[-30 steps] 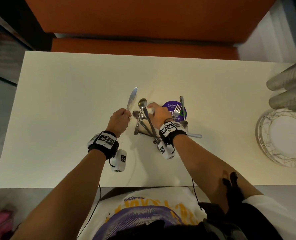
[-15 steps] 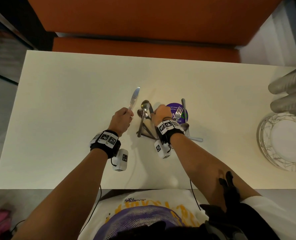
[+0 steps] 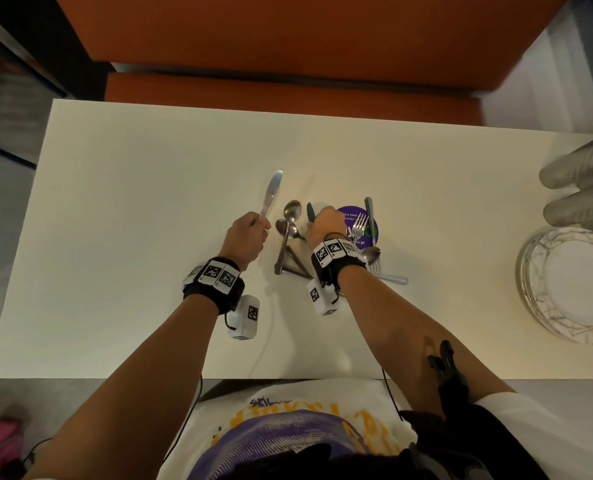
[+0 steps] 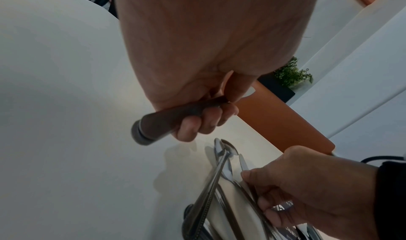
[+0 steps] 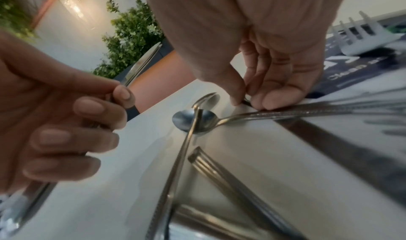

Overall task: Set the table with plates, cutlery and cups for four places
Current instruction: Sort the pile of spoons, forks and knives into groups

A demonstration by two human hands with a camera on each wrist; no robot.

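Note:
My left hand (image 3: 250, 233) grips a table knife (image 3: 271, 191) by its handle (image 4: 163, 123), blade pointing away over the white table (image 3: 149, 202). Just to its right lies a heap of cutlery: spoons (image 3: 291, 212), forks (image 3: 358, 224) and more knives. My right hand (image 3: 323, 223) reaches into the heap, thumb and fingers (image 5: 263, 103) pinching a second knife (image 3: 310, 211) whose dark tip sticks out past the knuckles. In the right wrist view a spoon bowl (image 5: 194, 120) lies right under that pinch. Stacked plates (image 3: 572, 285) and ribbed cups (image 3: 582, 188) sit at the table's right end.
A purple round coaster (image 3: 366, 233) lies under part of the cutlery heap. An orange bench (image 3: 288, 91) runs along the table's far side. The table's near edge is close to my body. A potted plant (image 5: 131, 35) stands in the background.
My right hand has closed its pinch on the knife in the heap, whose tip has shifted slightly. My left hand has kept its knife almost still.

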